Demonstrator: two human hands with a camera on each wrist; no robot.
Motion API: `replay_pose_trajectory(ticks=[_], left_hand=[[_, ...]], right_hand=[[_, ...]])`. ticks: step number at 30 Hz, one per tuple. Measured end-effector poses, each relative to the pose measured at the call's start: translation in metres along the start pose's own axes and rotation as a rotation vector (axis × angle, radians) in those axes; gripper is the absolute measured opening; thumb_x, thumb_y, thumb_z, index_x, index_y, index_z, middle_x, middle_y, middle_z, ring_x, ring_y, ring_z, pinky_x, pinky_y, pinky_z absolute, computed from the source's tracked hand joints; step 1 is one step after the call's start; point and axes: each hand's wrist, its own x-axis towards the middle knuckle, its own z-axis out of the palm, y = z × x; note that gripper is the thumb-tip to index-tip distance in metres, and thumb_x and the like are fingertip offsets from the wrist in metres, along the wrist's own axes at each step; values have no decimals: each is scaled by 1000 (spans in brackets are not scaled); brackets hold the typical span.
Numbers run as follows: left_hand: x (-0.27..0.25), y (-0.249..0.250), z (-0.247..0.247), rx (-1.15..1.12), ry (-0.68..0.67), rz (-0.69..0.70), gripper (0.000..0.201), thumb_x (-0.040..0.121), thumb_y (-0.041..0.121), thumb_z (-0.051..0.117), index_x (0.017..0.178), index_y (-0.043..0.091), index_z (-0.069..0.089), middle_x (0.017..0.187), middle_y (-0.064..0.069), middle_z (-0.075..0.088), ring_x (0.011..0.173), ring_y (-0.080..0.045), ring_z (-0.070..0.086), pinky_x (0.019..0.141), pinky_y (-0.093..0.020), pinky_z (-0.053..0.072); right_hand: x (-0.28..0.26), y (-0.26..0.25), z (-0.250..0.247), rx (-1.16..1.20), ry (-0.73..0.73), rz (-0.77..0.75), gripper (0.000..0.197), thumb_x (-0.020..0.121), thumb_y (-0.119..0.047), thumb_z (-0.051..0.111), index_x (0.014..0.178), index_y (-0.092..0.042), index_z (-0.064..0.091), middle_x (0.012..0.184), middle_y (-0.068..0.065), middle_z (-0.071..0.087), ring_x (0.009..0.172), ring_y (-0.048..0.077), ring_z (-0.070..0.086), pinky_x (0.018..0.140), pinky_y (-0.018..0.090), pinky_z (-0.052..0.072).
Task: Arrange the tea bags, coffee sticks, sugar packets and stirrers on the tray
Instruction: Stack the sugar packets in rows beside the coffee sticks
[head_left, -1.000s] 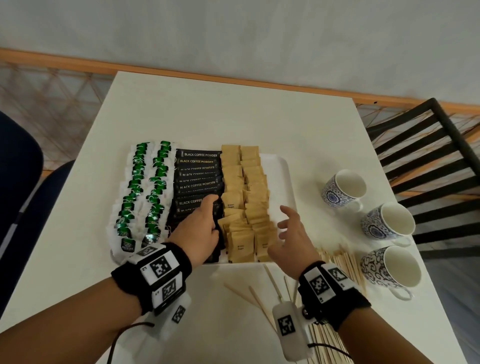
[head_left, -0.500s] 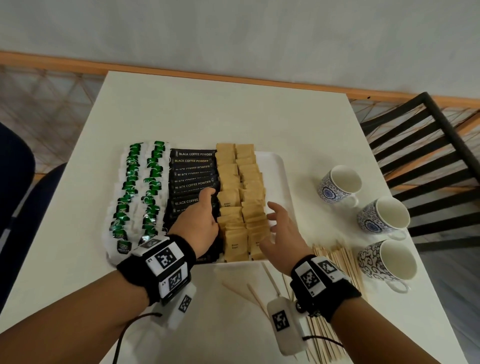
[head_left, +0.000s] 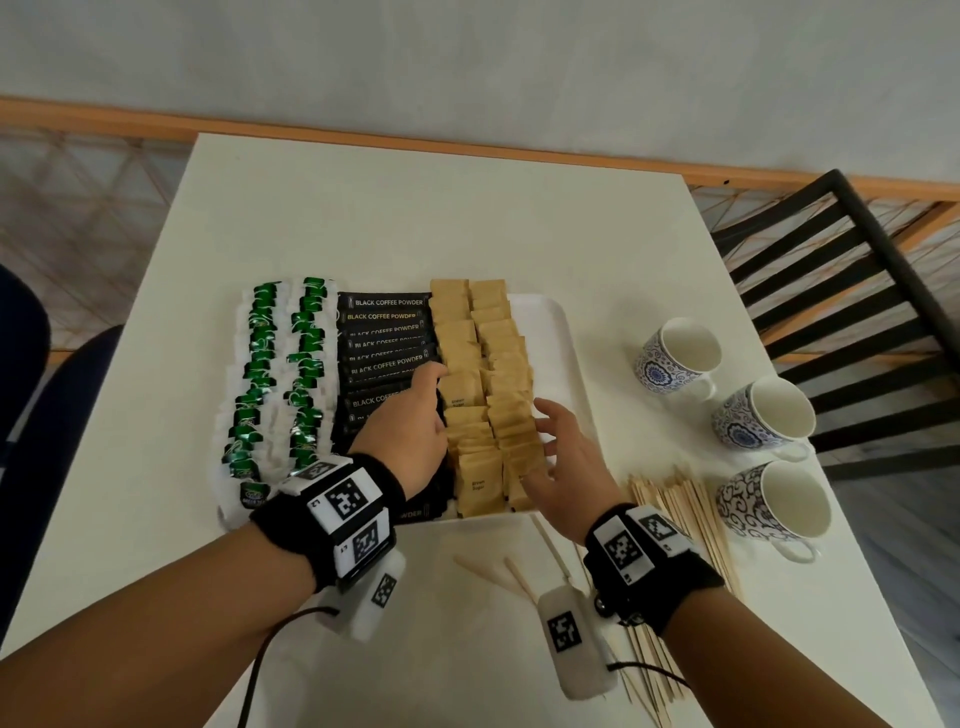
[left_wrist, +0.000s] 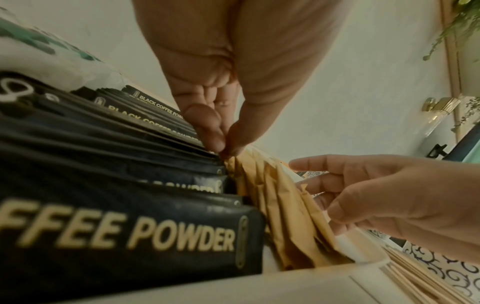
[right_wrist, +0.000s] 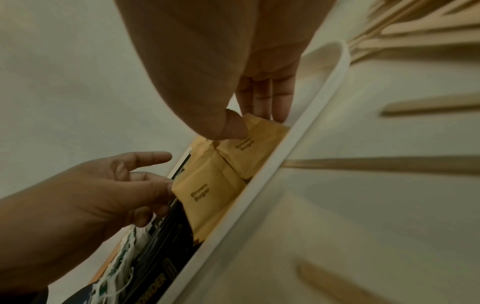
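On the white tray (head_left: 550, 332), green-and-white tea bags (head_left: 280, 384) fill the left, black coffee sticks (head_left: 384, 332) the middle and brown sugar packets (head_left: 483, 332) two columns on the right. My left hand (head_left: 428, 382) lies over the coffee sticks (left_wrist: 130, 236), its fingertips (left_wrist: 221, 142) at the seam against the sugar packets (left_wrist: 285, 216). My right hand (head_left: 545, 431) has spread fingers touching the right side of the sugar column; its thumb rests on a packet (right_wrist: 207, 191) by the tray rim (right_wrist: 259, 185). A heap of wooden stirrers (head_left: 685, 519) lies on the table right of the tray.
A few loose stirrers (head_left: 488, 569) lie in front of the tray. Three patterned cups (head_left: 680, 353) (head_left: 763, 415) (head_left: 774, 504) stand in a row at the table's right edge. A black slatted chair (head_left: 841, 270) is on the right, and a dark blue seat (head_left: 31, 389) on the left.
My right hand has moved forward and left until its fingers reach the right side of the sugar packets. The left hand has slid slightly forward along the coffee-sugar seam.
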Motion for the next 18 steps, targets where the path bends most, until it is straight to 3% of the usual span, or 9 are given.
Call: replay_pose_trajectory(ticks=[2,6,10,14,18], left_hand=[[3,-3,0,3,-9,11,61,89,6,55,141,23,27,84,2,64,76,-13,61,79,-36,53],[0,-7,-5,-1,0,64,60,89,9,57,140,24,30,82,5,64,73,-9,59,75,-32,52],[-18,-6,-9,1,-24,229,44,89,13,59,128,26,45,80,7,59,68,-2,52,64,-17,42],[-42,0,3,114,-174,415,20,88,13,57,103,25,59,82,18,48,70,6,45,67,-17,38],[-69,3,28,245,-320,409,17,92,22,52,106,28,58,92,20,43,74,3,44,72,-16,39]], right_hand=[[-1,-2,1,-5,9,-6,64,85,-27,57,138,-36,23,126,-13,49,110,12,53,93,41,49],[-10,-3,-12,-3,1,49,67,86,-19,56,142,-30,23,127,-12,42,109,8,49,93,31,47],[-27,10,-33,-99,39,56,49,84,-10,55,127,-32,48,118,-11,55,97,4,54,90,26,47],[-48,31,-51,-150,45,64,34,85,-8,55,105,-34,63,103,-9,63,83,0,58,81,24,50],[-77,52,-61,-183,91,31,26,85,-14,62,104,-32,65,101,-7,61,78,1,57,79,27,51]])
